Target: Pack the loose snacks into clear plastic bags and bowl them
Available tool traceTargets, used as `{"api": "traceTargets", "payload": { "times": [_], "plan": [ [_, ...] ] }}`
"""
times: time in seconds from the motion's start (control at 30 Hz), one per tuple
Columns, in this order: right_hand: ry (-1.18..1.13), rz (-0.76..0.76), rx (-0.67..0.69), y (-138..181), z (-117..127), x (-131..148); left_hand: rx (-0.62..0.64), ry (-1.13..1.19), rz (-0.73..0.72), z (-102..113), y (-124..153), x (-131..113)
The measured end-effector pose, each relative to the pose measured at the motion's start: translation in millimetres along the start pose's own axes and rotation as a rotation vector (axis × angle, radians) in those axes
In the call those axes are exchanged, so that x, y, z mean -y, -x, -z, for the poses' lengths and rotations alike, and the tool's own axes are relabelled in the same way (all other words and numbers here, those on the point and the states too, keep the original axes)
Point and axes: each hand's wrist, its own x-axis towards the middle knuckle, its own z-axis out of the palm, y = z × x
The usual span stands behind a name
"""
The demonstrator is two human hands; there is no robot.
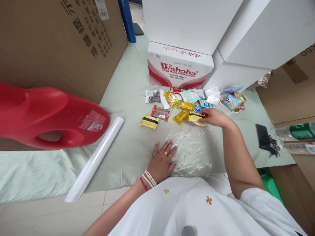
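My left hand (162,162) lies flat with fingers spread, at the left edge of a crumpled sheet of clear plastic film (193,152) on the cloth. Beyond the film, my right hand (214,118) is closed on the right end of a small yellow snack packet (196,118) with a black band. A similar yellow packet (149,122) lies further left, below a red-edged snack packet (160,113). Next to the held packet is a yellow-wrapped snack (181,116). Several more wrapped snacks, including a pale green packet (190,95), are heaped behind.
A white bowl (225,107) of snacks stands at the right, near a Wahaba-style carton (180,67) and white cabinets (192,23). A film roll (95,157) and a red jug (54,114) are at the left. Keys (273,146) and plastic bottles (299,131) lie far right.
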Motion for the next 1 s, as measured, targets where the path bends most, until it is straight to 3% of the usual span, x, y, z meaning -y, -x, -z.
{"api": "traceTargets", "payload": {
  "times": [0.1, 0.2, 0.27, 0.37, 0.43, 0.53, 0.7, 0.9, 1.0],
  "plan": [
    [-0.042, 0.174, -0.054, -13, -13, 45, 0.008, -0.011, -0.001, 2, -1, -1],
    [0.025, 0.275, -0.063, -41, -55, 96, 0.021, -0.028, 0.001, 5, -2, -3],
    [0.088, 0.285, -0.075, -61, -87, 125, 0.024, -0.028, 0.0, 6, -2, -3],
    [0.176, 0.18, -0.039, -82, -126, 157, 0.034, -0.014, 0.006, 6, -2, -3],
    [0.235, 0.122, -0.033, -88, -144, 172, 0.043, -0.002, 0.016, 6, -2, -3],
    [0.288, 0.163, -0.073, -90, -157, 183, 0.053, 0.008, 0.037, 6, -3, -3],
    [0.267, 0.212, -0.056, -69, -147, 165, 0.036, 0.007, 0.045, 5, -4, -4],
    [0.075, 0.174, -0.235, 1, -96, 79, -0.001, 0.012, 0.067, 3, -4, -5],
    [0.056, 0.117, -0.246, 43, -79, 39, 0.006, 0.017, 0.081, 6, -10, -2]
  ]
}}
